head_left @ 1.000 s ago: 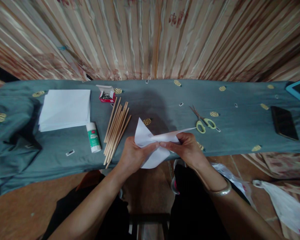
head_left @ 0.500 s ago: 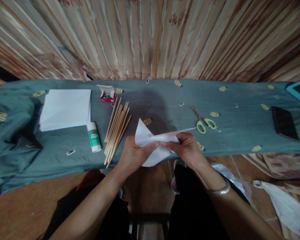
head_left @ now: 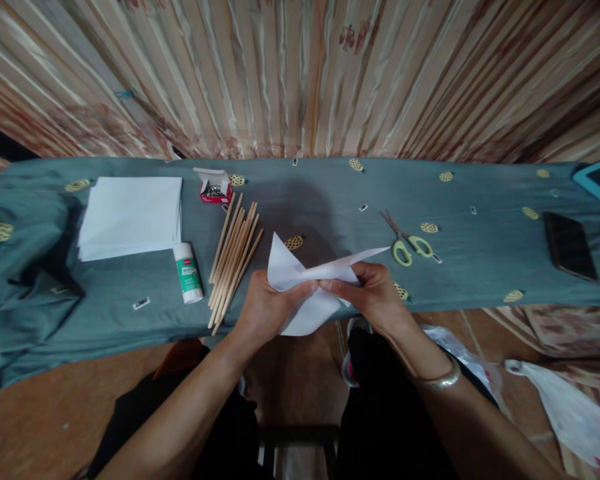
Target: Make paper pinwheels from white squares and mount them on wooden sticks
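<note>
A folded sheet of white paper [head_left: 300, 313] is held in the air over the near edge of the grey cloth-covered table [head_left: 330, 200]. My left hand [head_left: 267, 308] pinches its left part with fingers closed. My right hand [head_left: 375, 293] grips the right part; a folded flap points right toward the scissors. The fingertips of both hands meet at the middle of the paper.
A stack of white paper [head_left: 130, 217] lies at the left, with a glue stick [head_left: 187, 273], a bundle of wooden sticks [head_left: 233, 257] and a small red box of clips [head_left: 214, 190] beside it. Yellow-handled scissors [head_left: 407, 243] and a dark phone [head_left: 567, 245] lie to the right.
Both hands keep their grip on the paper; the flap on the right has lifted slightly. Nothing else has moved.
</note>
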Action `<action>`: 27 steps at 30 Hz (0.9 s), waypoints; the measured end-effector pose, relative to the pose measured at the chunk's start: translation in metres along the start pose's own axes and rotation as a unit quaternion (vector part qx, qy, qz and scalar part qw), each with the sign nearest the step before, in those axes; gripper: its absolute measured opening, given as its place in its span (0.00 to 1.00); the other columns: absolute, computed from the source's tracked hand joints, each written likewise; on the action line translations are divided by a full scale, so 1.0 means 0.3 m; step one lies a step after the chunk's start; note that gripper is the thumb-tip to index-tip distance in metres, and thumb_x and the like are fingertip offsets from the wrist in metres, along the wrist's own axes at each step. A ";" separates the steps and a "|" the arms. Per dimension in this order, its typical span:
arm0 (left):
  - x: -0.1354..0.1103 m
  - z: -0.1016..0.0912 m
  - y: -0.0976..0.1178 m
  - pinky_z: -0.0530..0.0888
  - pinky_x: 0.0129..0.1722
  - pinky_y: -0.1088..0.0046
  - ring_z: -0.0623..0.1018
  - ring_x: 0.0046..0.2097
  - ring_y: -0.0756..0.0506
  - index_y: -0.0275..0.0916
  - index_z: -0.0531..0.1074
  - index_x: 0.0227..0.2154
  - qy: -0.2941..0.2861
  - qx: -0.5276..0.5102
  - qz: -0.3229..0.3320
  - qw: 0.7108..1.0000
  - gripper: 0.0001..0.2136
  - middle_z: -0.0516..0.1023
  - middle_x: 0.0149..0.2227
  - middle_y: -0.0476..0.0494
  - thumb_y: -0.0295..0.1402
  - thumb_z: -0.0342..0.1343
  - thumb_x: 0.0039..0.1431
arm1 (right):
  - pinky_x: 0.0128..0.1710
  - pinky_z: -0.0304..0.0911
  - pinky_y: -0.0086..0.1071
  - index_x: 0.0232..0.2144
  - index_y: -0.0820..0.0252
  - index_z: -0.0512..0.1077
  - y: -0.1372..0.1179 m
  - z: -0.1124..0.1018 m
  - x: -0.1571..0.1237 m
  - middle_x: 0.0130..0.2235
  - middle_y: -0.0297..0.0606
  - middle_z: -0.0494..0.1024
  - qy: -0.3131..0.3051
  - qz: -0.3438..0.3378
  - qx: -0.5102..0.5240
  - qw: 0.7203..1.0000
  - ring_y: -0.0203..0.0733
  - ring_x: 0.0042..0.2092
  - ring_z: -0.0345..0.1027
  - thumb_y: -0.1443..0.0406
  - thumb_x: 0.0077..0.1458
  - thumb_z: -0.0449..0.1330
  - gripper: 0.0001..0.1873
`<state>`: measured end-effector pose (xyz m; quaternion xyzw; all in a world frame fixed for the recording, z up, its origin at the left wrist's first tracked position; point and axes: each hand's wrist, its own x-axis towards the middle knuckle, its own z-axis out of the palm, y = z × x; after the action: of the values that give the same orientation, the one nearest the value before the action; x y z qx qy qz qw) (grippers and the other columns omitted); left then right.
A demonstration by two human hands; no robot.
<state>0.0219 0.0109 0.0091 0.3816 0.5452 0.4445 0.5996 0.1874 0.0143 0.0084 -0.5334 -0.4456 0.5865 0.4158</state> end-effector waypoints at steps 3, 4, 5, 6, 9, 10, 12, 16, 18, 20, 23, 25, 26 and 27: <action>0.001 -0.002 0.002 0.74 0.25 0.75 0.77 0.26 0.48 0.33 0.78 0.24 -0.008 -0.012 -0.012 1.000 0.11 0.80 0.25 0.46 0.33 0.69 0.37 | 0.25 0.63 0.27 0.26 0.58 0.79 -0.004 -0.007 -0.002 0.24 0.30 0.76 -0.024 -0.003 0.006 1.000 0.31 0.25 0.64 0.61 0.35 0.73 0.12; 0.001 -0.003 0.001 0.75 0.27 0.74 0.78 0.28 0.47 0.33 0.78 0.26 -0.014 -0.016 -0.014 1.000 0.11 0.81 0.26 0.45 0.33 0.69 0.37 | 0.27 0.64 0.27 0.27 0.58 0.80 -0.005 -0.009 -0.003 0.25 0.31 0.78 -0.031 -0.002 0.007 0.999 0.32 0.26 0.65 0.61 0.36 0.72 0.12; 0.002 -0.004 0.000 0.75 0.28 0.74 0.79 0.29 0.46 0.33 0.78 0.27 -0.018 -0.018 -0.017 1.000 0.12 0.81 0.28 0.45 0.33 0.69 0.38 | 0.28 0.65 0.28 0.28 0.58 0.80 -0.005 -0.010 -0.003 0.26 0.32 0.78 -0.036 -0.001 0.007 0.999 0.33 0.27 0.66 0.61 0.36 0.72 0.13; 0.002 -0.004 -0.001 0.76 0.29 0.74 0.79 0.30 0.46 0.33 0.78 0.27 -0.021 -0.018 -0.020 0.999 0.12 0.81 0.28 0.45 0.33 0.69 0.38 | 0.28 0.65 0.28 0.28 0.59 0.80 -0.005 -0.011 -0.004 0.27 0.33 0.79 -0.038 0.001 0.006 0.999 0.34 0.27 0.67 0.61 0.36 0.72 0.13; 0.001 -0.005 -0.001 0.76 0.29 0.73 0.79 0.29 0.46 0.33 0.78 0.27 -0.012 -0.010 -0.033 0.999 0.12 0.81 0.28 0.45 0.32 0.69 0.38 | 0.27 0.65 0.28 0.27 0.60 0.79 -0.003 -0.010 -0.004 0.26 0.33 0.78 -0.036 0.000 -0.001 0.999 0.34 0.27 0.67 0.60 0.36 0.72 0.14; 0.000 -0.005 -0.001 0.76 0.28 0.73 0.79 0.29 0.46 0.33 0.78 0.27 -0.008 -0.008 -0.034 0.999 0.11 0.81 0.27 0.45 0.32 0.69 0.38 | 0.27 0.65 0.27 0.27 0.60 0.79 -0.002 -0.009 -0.004 0.26 0.33 0.78 -0.034 -0.001 -0.003 0.999 0.33 0.26 0.66 0.60 0.36 0.72 0.13; -0.003 -0.004 -0.001 0.76 0.28 0.73 0.79 0.28 0.46 0.33 0.78 0.27 -0.011 -0.004 -0.032 0.999 0.11 0.81 0.27 0.45 0.32 0.68 0.38 | 0.25 0.63 0.26 0.26 0.60 0.79 -0.002 -0.006 -0.004 0.25 0.32 0.77 -0.030 -0.004 -0.011 0.999 0.32 0.25 0.65 0.60 0.37 0.72 0.12; -0.015 -0.004 0.001 0.76 0.30 0.72 0.79 0.29 0.45 0.33 0.79 0.29 -0.039 -0.019 -0.040 0.998 0.12 0.81 0.28 0.45 0.33 0.69 0.39 | 0.22 0.59 0.25 0.25 0.60 0.79 -0.005 -0.004 -0.005 0.22 0.31 0.75 -0.024 -0.021 -0.038 0.999 0.31 0.23 0.62 0.58 0.38 0.71 0.13; -0.018 -0.010 0.005 0.76 0.31 0.72 0.79 0.30 0.46 0.34 0.79 0.33 -0.066 -0.041 -0.051 0.996 0.15 0.82 0.30 0.45 0.34 0.69 0.38 | 0.20 0.57 0.25 0.23 0.60 0.78 -0.008 -0.007 -0.005 0.21 0.30 0.73 -0.014 -0.034 -0.055 0.998 0.31 0.22 0.59 0.56 0.37 0.71 0.14; -0.015 -0.024 0.010 0.76 0.34 0.71 0.80 0.32 0.46 0.35 0.79 0.37 -0.096 -0.064 -0.051 0.992 0.20 0.82 0.32 0.44 0.34 0.70 0.37 | 0.19 0.54 0.25 0.20 0.60 0.76 -0.012 -0.013 -0.005 0.19 0.30 0.70 0.010 -0.046 -0.074 0.996 0.30 0.21 0.57 0.56 0.37 0.71 0.13; 0.008 -0.070 0.015 0.75 0.42 0.67 0.80 0.39 0.42 0.35 0.78 0.40 -0.116 -0.098 0.010 0.988 0.21 0.82 0.37 0.40 0.42 0.67 0.43 | 0.18 0.54 0.25 0.16 0.60 0.73 -0.018 -0.024 -0.004 0.17 0.29 0.68 0.051 -0.053 -0.094 0.993 0.30 0.21 0.56 0.59 0.35 0.71 0.13; 0.034 -0.115 0.016 0.74 0.45 0.64 0.79 0.44 0.41 0.35 0.77 0.43 -0.071 -0.081 0.070 0.992 0.22 0.81 0.41 0.38 0.49 0.57 0.53 | 0.18 0.54 0.25 0.14 0.60 0.72 -0.020 -0.029 -0.006 0.17 0.29 0.68 0.061 -0.059 -0.102 0.991 0.30 0.20 0.56 0.59 0.35 0.71 0.13; 0.049 -0.140 0.016 0.74 0.46 0.63 0.79 0.44 0.40 0.36 0.77 0.43 -0.030 -0.039 0.097 0.994 0.22 0.81 0.42 0.38 0.49 0.54 0.56 | 0.18 0.54 0.25 0.14 0.60 0.72 -0.020 -0.030 -0.008 0.16 0.30 0.68 0.059 -0.062 -0.103 0.991 0.31 0.20 0.57 0.60 0.35 0.71 0.13; 0.064 -0.165 0.015 0.73 0.47 0.63 0.78 0.44 0.41 0.36 0.77 0.42 0.018 0.036 0.139 0.989 0.19 0.80 0.42 0.38 0.46 0.55 0.57 | 0.18 0.55 0.25 0.15 0.59 0.73 -0.020 -0.029 -0.010 0.17 0.30 0.69 0.051 -0.065 -0.101 0.991 0.31 0.20 0.57 0.60 0.35 0.71 0.12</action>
<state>-0.0276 0.0292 0.0017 0.4671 0.5135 0.5101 0.5078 0.1964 0.0136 0.0147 -0.5716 -0.5149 0.4822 0.4191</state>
